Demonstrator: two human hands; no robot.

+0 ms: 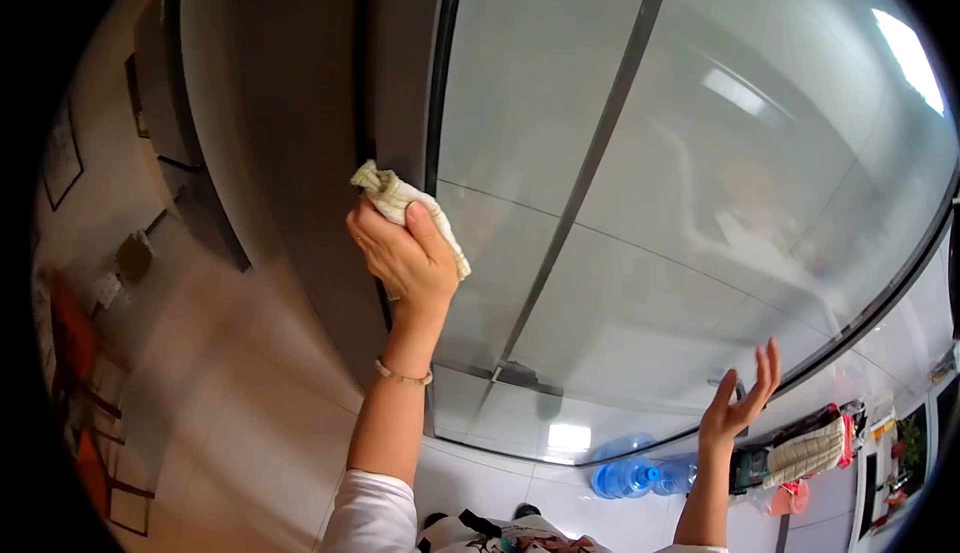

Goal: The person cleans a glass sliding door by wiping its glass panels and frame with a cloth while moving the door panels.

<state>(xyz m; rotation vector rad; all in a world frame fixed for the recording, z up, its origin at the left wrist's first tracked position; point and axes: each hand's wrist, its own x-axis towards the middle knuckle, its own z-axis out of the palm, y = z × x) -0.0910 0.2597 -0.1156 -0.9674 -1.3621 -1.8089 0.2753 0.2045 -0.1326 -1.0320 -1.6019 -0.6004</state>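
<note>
A folded pale cloth (425,215) is in my left hand (403,253), held with the thumb on top and the fingers wrapped behind it. The cloth rests against the dark door frame (405,83), beside the edge of a large glass panel (640,283). To the right, my right hand (742,398) is raised near the lower edge of the glass, fingers apart and nothing in it. A small dark handle shows just behind that hand.
Blue water bottles (628,477) lie on the floor below the glass. Right of them is a bundle of items with a pale quilted piece (805,453). Orange chairs (90,468) stand at the far left, and a green plant (908,438) at the far right.
</note>
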